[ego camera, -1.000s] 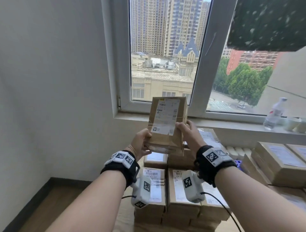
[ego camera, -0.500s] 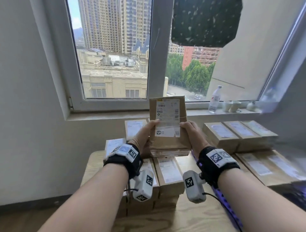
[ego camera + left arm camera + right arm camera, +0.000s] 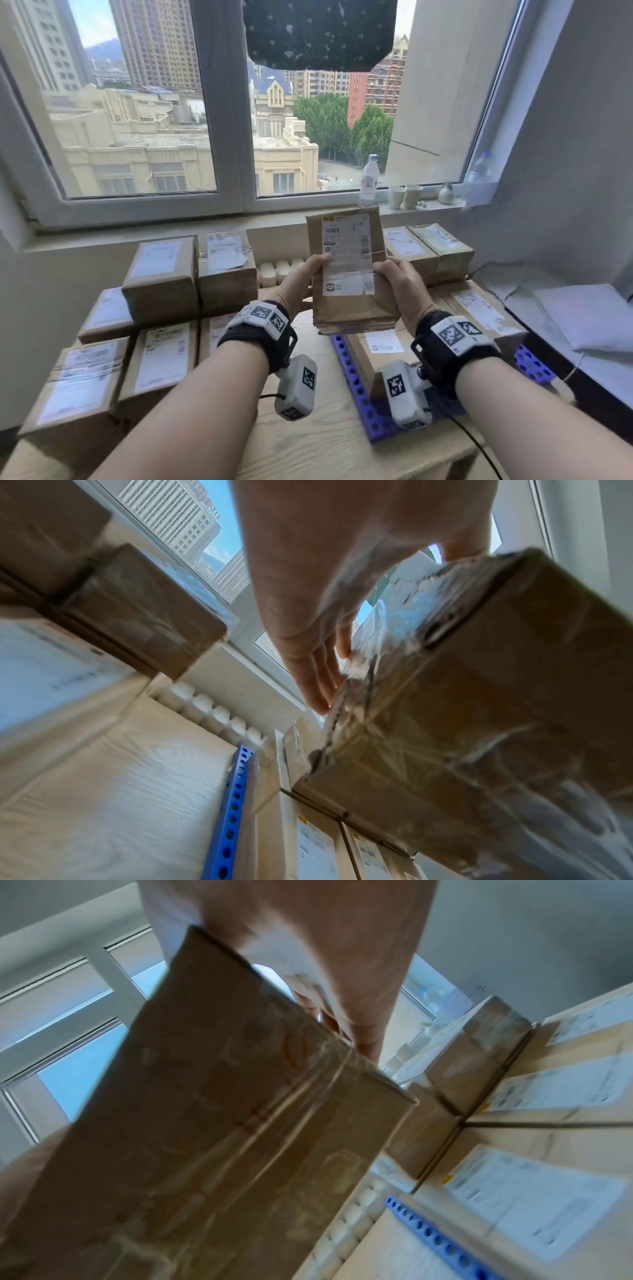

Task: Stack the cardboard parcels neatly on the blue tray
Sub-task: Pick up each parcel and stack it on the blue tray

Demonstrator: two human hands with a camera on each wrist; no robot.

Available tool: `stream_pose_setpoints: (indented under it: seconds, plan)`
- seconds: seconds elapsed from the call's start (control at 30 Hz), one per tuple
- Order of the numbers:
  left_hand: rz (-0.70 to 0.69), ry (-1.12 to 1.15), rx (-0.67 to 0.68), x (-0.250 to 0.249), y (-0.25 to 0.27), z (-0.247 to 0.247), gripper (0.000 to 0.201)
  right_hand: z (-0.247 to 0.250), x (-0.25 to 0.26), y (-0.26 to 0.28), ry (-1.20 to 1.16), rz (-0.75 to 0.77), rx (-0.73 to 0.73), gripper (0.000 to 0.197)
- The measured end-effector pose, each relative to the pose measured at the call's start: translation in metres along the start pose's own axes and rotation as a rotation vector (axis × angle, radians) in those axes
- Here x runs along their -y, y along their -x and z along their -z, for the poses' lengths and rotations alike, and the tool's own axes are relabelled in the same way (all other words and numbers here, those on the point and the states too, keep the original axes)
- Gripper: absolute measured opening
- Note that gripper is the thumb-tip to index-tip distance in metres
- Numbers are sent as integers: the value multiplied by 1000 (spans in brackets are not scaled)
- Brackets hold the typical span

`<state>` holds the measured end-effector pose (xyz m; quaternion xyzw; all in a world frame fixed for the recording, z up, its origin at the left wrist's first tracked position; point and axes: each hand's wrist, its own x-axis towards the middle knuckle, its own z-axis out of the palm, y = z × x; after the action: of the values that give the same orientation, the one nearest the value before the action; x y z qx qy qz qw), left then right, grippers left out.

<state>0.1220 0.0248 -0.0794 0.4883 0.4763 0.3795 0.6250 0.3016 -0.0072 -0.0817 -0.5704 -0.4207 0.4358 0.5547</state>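
I hold a taped cardboard parcel (image 3: 346, 274) with a white shipping label in the air, tilted toward me. My left hand (image 3: 301, 277) grips its left side and my right hand (image 3: 397, 284) grips its right side, thumbs on the label face. The parcel hangs above the blue perforated tray (image 3: 359, 390), which carries several parcels (image 3: 479, 308) at its right and back. In the left wrist view the left hand (image 3: 318, 653) lies along the parcel (image 3: 479, 710) above the tray (image 3: 232, 804). In the right wrist view the right hand (image 3: 346, 993) clasps the parcel (image 3: 222, 1137) over the tray's edge (image 3: 435, 1234).
Several more parcels (image 3: 161, 274) are piled on the wooden table (image 3: 325, 445) at my left. A water bottle (image 3: 369, 180), cups (image 3: 406, 197) and a small jar stand on the window sill. A white sheet (image 3: 582, 315) lies on a surface at the right.
My view has swung right and down, from the left pile to the blue tray. Both hands have carried the parcel rightward and lower, over the tray.
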Motion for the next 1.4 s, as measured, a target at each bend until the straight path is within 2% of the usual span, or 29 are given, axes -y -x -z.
stream_pose_setpoints:
  seconds: [0.27, 0.3, 0.4, 0.43, 0.53, 0.6, 0.77, 0.87, 1.1, 1.27, 1.4]
  plan:
    - [10, 18, -85, 17, -31, -104, 24, 103, -27, -36, 42, -104, 28, 40]
    - [20, 19, -99, 20, -34, -111, 24, 110, -31, -40, 48, -122, 34, 40]
    - [88, 5, -124, 32, -45, -126, 25, 122, -46, -52, 71, -188, 57, 68]
    - [123, -11, -126, 36, -49, -128, 27, 124, -51, -56, 60, -216, 66, 67]
    - [245, -79, -117, 47, -65, -129, 32, 128, -68, -69, 38, -283, 74, 26]
    - [316, -108, -96, 52, -77, -127, 34, 129, -79, -79, 19, -331, 84, 16]
    - [434, -115, -87, 59, -107, -115, 34, 119, -93, -108, 56, -432, 127, 21]
    - [481, -137, -76, 65, -121, -108, 36, 109, -96, -120, 105, -486, 212, 25]
    - [483, -235, -81, 74, -143, -104, 40, 103, -106, -138, 350, -498, 227, 46]
    - [504, -232, -120, 77, -151, -110, 41, 105, -106, -149, 443, -497, 230, 56]
    - [514, -226, -145, 78, -154, -110, 36, 104, -114, -158, 467, -506, 237, 74]
